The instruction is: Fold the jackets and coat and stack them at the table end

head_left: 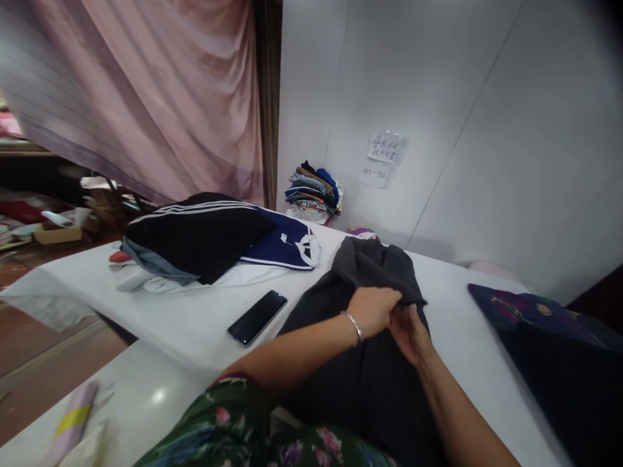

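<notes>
A dark grey garment [360,363] lies spread on the white table [195,318] in front of me. My left hand [374,310], with a silver bracelet on its wrist, grips a fold of that garment near its middle. My right hand [407,331] sits right beside it, fingers closed on the same fold of cloth. The two hands touch each other. The far part of the garment [374,263] is bunched up behind the hands.
A black phone [257,316] lies left of the garment. Further left is a pile with a black striped top [199,233] and a blue garment [282,243]. Folded clothes [314,189] stack by the wall. A dark patterned cloth [549,337] lies at right.
</notes>
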`<state>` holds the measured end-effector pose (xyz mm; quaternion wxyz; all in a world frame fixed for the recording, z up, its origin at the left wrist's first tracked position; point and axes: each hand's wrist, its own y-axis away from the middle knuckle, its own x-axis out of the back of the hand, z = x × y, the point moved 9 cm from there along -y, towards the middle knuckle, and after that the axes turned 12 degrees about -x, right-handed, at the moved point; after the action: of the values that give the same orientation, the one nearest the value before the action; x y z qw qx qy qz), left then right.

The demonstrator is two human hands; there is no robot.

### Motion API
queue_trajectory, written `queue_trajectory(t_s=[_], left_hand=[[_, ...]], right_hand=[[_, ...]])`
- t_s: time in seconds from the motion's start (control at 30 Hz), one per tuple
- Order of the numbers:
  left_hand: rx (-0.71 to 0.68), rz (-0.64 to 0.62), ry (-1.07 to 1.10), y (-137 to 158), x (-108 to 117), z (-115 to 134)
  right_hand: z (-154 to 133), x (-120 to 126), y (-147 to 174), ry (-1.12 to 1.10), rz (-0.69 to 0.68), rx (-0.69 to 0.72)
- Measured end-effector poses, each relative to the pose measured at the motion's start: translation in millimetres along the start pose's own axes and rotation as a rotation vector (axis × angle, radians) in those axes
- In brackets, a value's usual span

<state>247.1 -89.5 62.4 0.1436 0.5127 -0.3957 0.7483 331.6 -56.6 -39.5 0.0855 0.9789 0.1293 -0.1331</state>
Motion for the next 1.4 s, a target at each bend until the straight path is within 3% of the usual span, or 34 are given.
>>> queue_trajectory(t_s=[0.1, 0.2, 0.33, 0.43, 0.5, 0.6, 0.67, 0.8, 0.9, 1.03, 1.1, 1.17, 1.2, 1.27, 1.33, 1.4], left_hand=[[-0.001, 0.001, 0.129, 21.2, -30.9, 17.6], [0.018, 0.091, 0.29, 48.5, -30.6, 7.2], [0.266, 0.153, 0.177, 102.9, -13.9, -54.8], [0.518, 0.089, 0.009, 153.7, -14.4, -100.9], [0.625, 0.009, -0.051, 181.7, -22.0, -116.5], [0.692, -0.102, -0.093, 204.7, -31.5, -120.7], [0.698, -0.148, -0.1, 208.6, -31.5, -117.6], [0.781, -0.21, -0.089, 214.2, -21.1, -118.2], [0.846, -0.256, -0.06, 222.5, -16.7, -122.5], [0.866, -0.268, 0.02, 229.6, -16.6, -125.2], [0.853, -0.258, 0.056, 229.8, -16.0, -125.2], [0.837, -0.243, 0.095, 229.2, -15.5, -125.2], [0.834, -0.236, 0.113, 229.3, -15.5, -125.6], [0.833, -0.219, 0.136, 230.3, -15.5, -127.0], [0.838, -0.204, 0.146, 232.2, -15.9, -128.6], [0.845, -0.204, 0.154, 234.6, -17.3, -129.5]], right_hand=[[11.2, 1.1, 6.3, -0.158, 0.148, -0.089], [15.7, 12.4, 8.1, -0.256, 0.286, -0.097], [-2.1, 11.0, -4.6, -0.377, 0.242, -0.104], [-32.0, 3.1, -26.5, -0.399, 0.175, -0.117], [-55.7, -4.0, -45.5, -0.393, 0.132, -0.118], [-93.8, -7.2, -70.2, -0.341, 0.163, -0.051], [-119.5, -3.4, -76.7, -0.283, 0.231, 0.066], [-142.4, 18.0, -59.9, -0.143, 0.376, 0.271], [-124.3, 53.8, -35.0, -0.005, 0.468, 0.303], [-71.0, 128.8, -1.6, 0.293, 0.662, 0.254], [-36.1, 157.9, 7.1, 0.588, 0.699, 0.08], [-10.1, 171.5, 17.3, 0.904, 0.69, -0.058], [-5.1, 170.9, 24.0, 1.03, 0.691, -0.057], [-5.8, 152.3, 36.4, 1.173, 0.647, 0.082], [-2.6, 122.3, 43.0, 1.183, 0.485, 0.212], [9.7, 100.4, 42.9, 1.145, 0.318, 0.211]])
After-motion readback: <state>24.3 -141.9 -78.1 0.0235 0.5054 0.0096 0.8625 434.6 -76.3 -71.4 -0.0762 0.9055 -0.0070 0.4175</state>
